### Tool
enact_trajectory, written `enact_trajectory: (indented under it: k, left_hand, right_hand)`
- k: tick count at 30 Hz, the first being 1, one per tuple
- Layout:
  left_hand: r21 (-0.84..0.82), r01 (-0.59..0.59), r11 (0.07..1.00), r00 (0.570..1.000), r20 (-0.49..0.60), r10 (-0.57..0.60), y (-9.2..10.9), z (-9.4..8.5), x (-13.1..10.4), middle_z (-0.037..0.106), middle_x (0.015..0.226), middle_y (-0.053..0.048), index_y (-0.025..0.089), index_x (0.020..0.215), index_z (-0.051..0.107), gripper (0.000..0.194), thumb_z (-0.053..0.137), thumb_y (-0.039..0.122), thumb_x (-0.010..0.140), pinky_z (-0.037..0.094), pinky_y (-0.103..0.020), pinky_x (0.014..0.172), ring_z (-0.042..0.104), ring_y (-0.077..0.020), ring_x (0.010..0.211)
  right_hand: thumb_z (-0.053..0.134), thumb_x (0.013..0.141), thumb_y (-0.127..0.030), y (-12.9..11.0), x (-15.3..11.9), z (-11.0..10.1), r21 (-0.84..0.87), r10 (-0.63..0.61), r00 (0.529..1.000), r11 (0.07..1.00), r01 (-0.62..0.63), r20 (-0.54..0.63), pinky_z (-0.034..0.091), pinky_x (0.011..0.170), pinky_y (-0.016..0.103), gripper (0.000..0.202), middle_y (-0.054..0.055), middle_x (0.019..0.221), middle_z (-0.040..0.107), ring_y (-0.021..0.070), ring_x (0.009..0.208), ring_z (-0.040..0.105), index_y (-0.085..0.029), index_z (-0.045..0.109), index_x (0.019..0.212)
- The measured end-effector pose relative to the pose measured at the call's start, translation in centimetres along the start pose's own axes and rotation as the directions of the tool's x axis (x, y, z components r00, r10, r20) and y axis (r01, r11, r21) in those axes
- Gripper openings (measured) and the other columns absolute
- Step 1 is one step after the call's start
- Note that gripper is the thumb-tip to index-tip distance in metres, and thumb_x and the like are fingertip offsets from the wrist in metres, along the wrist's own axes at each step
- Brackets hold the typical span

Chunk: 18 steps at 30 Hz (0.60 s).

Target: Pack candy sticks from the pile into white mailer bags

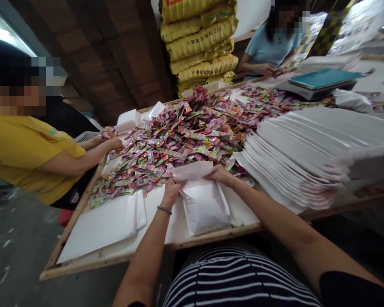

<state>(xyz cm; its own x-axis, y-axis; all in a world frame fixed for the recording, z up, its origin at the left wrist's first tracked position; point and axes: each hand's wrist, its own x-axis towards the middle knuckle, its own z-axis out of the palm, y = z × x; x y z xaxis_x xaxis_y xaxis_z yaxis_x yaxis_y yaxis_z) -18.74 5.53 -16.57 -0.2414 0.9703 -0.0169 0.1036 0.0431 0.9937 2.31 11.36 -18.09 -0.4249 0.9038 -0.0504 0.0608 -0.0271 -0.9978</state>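
Note:
A plump white mailing bag [206, 207] lies on the table in front of me, its flap [192, 171] standing up at the far end. My left hand [173, 192] is closed on the bag's upper left corner, thumb on top. At the upper right corner my right hand [222, 175] grips the flap's edge; some of its fingers are hidden behind the bag. Just beyond both hands spreads a big heap of small colourful packets [192, 136]. What fills the bag cannot be seen.
A tall stack of white mailing bags [307, 149] stands at the right, a flatter pile [105, 226] at the left. A scale [323, 81] sits at the far right. A wooden rim [211, 238] edges the table. One person [51, 157] works at the left, another [272, 51] at the back.

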Motion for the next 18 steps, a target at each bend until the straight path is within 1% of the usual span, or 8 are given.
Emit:
enact_trajectory:
  k: [2,4,7,9,11,14,16,18]
  left_hand:
    - [0.092,-0.017,0.996,1.000,-0.021,0.019,-1.8,-0.1,0.3,0.069,0.063,-0.004,0.014,0.067,0.072,0.032,0.084,0.038,0.049,0.050,-0.033,0.062,0.061,-0.0190,0.059]
    - [0.184,-0.065,0.981,0.997,-0.018,0.070,-2.5,-0.2,0.2,0.070,0.066,-0.003,0.017,0.070,0.073,0.023,0.081,0.033,0.055,0.049,-0.033,0.067,0.063,-0.0203,0.065]
    - [0.271,-0.162,0.949,0.987,0.045,0.155,-2.0,-0.5,-0.3,0.074,0.084,-0.005,0.022,0.078,0.076,0.017,0.078,0.029,0.062,0.048,-0.037,0.087,0.065,-0.0243,0.088]
    - [0.336,-0.251,0.908,0.967,0.137,0.216,-1.3,-0.9,-0.8,0.075,0.096,-0.006,0.024,0.083,0.077,0.015,0.074,0.025,0.068,0.043,-0.040,0.097,0.064,-0.0257,0.100]
    - [0.485,-0.413,0.771,0.908,0.285,0.307,-0.9,-1.4,-1.4,0.074,0.109,-0.008,0.026,0.096,0.076,0.023,0.065,0.019,0.077,0.042,-0.042,0.100,0.063,-0.0258,0.107]
    - [0.682,-0.618,0.391,0.785,0.507,0.357,-1.3,-1.9,-2.3,0.065,0.129,-0.009,0.027,0.117,0.069,0.042,0.049,0.009,0.085,0.045,-0.043,0.096,0.061,-0.0255,0.112]
    - [0.724,-0.650,0.231,0.753,0.573,0.323,-1.8,-2.1,-2.6,0.059,0.136,-0.011,0.027,0.125,0.064,0.047,0.044,0.007,0.087,0.046,-0.042,0.094,0.059,-0.0263,0.113]
    - [0.737,-0.660,0.146,0.742,0.609,0.280,-2.4,-2.1,-2.6,0.054,0.141,-0.012,0.026,0.127,0.062,0.048,0.043,0.007,0.088,0.047,-0.042,0.092,0.057,-0.0276,0.114]
  right_hand:
    - [0.081,0.049,-0.037,1.5,-0.1,-0.6,-0.043,0.073,0.996,0.996,-0.075,-0.044,0.052,0.070,0.033,0.032,0.004,0.064,0.068,0.0179,0.066,0.061,-0.012,0.070,0.066]
    - [0.080,0.052,-0.034,1.9,-0.7,-1.3,-0.061,0.072,0.995,0.995,-0.076,-0.066,0.052,0.071,0.031,0.031,0.003,0.070,0.070,0.0182,0.070,0.062,-0.012,0.071,0.072]
    - [0.075,0.064,-0.038,1.0,-1.7,-2.4,-0.162,-0.080,0.994,0.985,0.067,-0.074,0.050,0.075,0.029,0.034,0.004,0.084,0.073,0.0191,0.079,0.064,-0.013,0.073,0.087]
    - [0.069,0.074,-0.040,0.3,-2.6,-3.1,-0.296,-0.198,0.978,0.940,0.171,-0.065,0.050,0.076,0.028,0.030,0.005,0.085,0.073,0.0195,0.081,0.066,-0.014,0.074,0.086]
    - [0.066,0.080,-0.034,-0.1,-3.7,-3.7,-0.456,-0.279,0.960,0.854,0.249,0.002,0.050,0.076,0.029,0.021,0.007,0.085,0.074,0.0197,0.081,0.068,-0.015,0.075,0.083]
    - [0.058,0.086,-0.019,0.5,-5.8,-3.9,-0.674,-0.356,0.916,0.631,0.383,0.187,0.049,0.082,0.031,0.017,0.009,0.094,0.075,0.0201,0.089,0.069,-0.017,0.075,0.088]
    - [0.051,0.090,-0.014,1.4,-7.3,-3.4,-0.777,-0.368,0.888,0.459,0.431,0.276,0.049,0.086,0.034,0.024,0.011,0.102,0.074,0.0205,0.096,0.069,-0.017,0.074,0.095]
    - [0.046,0.091,-0.011,2.4,-8.6,-2.9,-0.835,-0.343,0.875,0.317,0.449,0.341,0.048,0.090,0.037,0.030,0.014,0.114,0.070,0.0215,0.104,0.066,-0.016,0.071,0.108]
